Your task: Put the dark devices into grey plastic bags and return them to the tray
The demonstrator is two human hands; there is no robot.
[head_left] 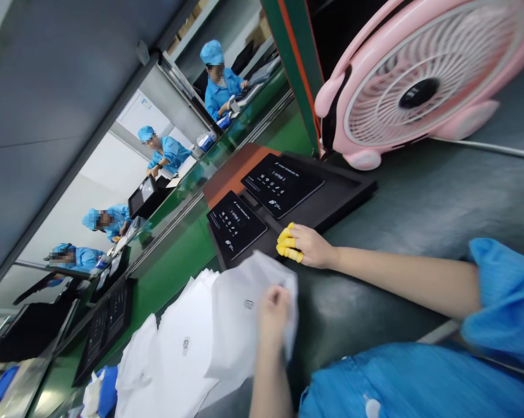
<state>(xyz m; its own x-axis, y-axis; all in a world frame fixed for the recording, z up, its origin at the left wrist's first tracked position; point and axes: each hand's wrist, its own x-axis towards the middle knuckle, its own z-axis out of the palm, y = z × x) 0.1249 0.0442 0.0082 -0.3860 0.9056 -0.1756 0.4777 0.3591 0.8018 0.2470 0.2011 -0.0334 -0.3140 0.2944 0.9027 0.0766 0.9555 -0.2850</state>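
Bags on the left, black panels on the right, both hands busy on the desk.

The left hand (274,310) pinches the top white bag (248,307) off a loose stack (174,360), fingers closed on its edge; a hasty tug could drag the pile along. The right hand (307,245), yellow-capped fingers (288,247) curled on the black tray (331,203), sits just beside the near panel (236,223); a nudge might slide it against the second panel (282,184). The pink fan (418,81) could lift the bags.

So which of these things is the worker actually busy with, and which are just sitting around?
In hand:
- left hand grips a white bag on the bag pile
- right hand, yellow finger cots, touches the black tray
- nearer black panel

Just about:
- pink fan
- green conveyor
- other workers
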